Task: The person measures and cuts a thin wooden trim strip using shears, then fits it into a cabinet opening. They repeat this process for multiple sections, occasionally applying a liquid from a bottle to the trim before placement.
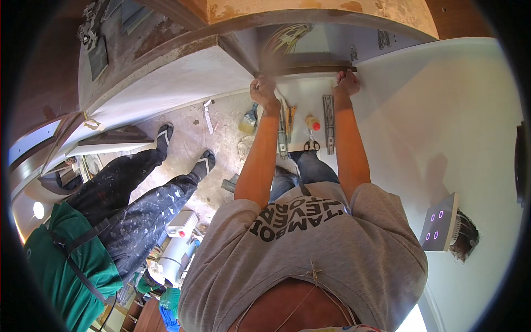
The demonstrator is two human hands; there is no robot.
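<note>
A brown strip (307,68) lies across the front of an open cabinet recess (315,47) ahead of me. My right hand (347,83) grips the strip near its right end. My left hand (264,92) is closed near the left end, with a blur above it hiding what it holds. Below, on a pale surface, are metal drawer slides (329,122), a yellow tool (290,124), a small red-capped container (313,124) and black-handled scissors (311,145). A putty knife with a dark blade and a yellowish tub (248,124) sit left of my left forearm.
A co-worker's paint-spattered legs (149,216) and green shirt are at my left. Cylindrical containers (174,257) stand on the stained floor (193,127). A white wall (459,122) runs along my right, with a lit switch panel (437,224) beside a hole. A wooden cabinet edge (321,11) crosses overhead.
</note>
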